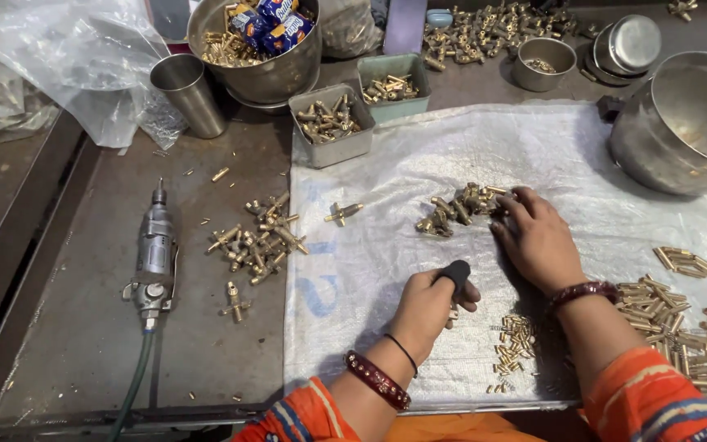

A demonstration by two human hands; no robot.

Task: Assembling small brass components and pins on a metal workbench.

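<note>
1. While I am watching from the head view, my left hand is gripping a black-handled small tool over the white woven sack cloth.
2. My right hand is lying spread, fingers touching a heap of small brass fittings just ahead.

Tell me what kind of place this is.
Probably a small metal-parts assembly workshop: heaps of small brass fittings on a white woven sheet, a grey air-hose power tool, and steel bowls on a worn bench.
</note>
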